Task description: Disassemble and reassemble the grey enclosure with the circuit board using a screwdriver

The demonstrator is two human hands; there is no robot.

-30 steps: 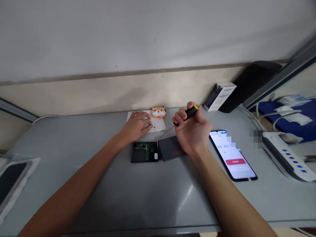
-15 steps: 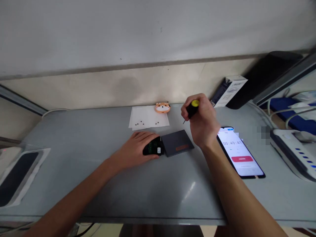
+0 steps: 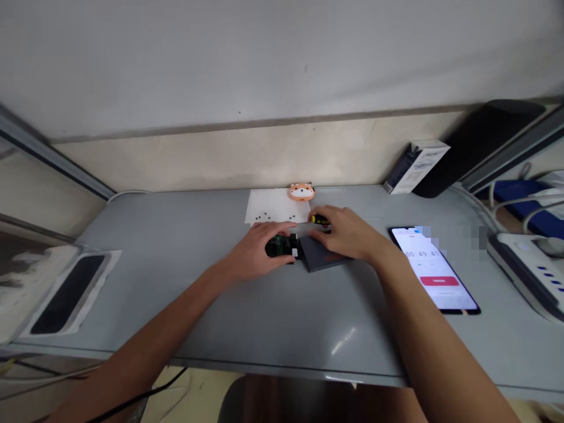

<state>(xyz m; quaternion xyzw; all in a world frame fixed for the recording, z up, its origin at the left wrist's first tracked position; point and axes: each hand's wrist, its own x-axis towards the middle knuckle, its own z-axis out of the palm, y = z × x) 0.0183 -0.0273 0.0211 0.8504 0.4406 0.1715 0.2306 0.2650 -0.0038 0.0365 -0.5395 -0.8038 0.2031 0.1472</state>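
Observation:
My left hand (image 3: 259, 251) curls round a small dark circuit board (image 3: 277, 247), thumb along the near edge and fingers along the far edge. The board bears a small white label and lies on the table. Right beside it is a flat dark grey cover (image 3: 319, 257) with a reddish mark, partly hidden by my right hand (image 3: 343, 232). That hand is closed on a black and yellow screwdriver (image 3: 320, 220), now low and close to the table; its tip is hidden. Several tiny dark screws (image 3: 265, 214) sit on white paper (image 3: 277, 202) behind the board.
An orange animal-face case (image 3: 301, 191) rests at the paper's back edge. To the right lie a lit phone (image 3: 434, 267) showing a timer and a power strip (image 3: 529, 264). A box (image 3: 418, 165) leans by a black cylinder (image 3: 480, 147). At the left is a dark flat phone-shaped object (image 3: 68, 294).
My right hand has come down and to the left with the screwdriver, from raised upright to lying low over the grey cover. My left hand stays at the board; its fingers are spread a little wider.

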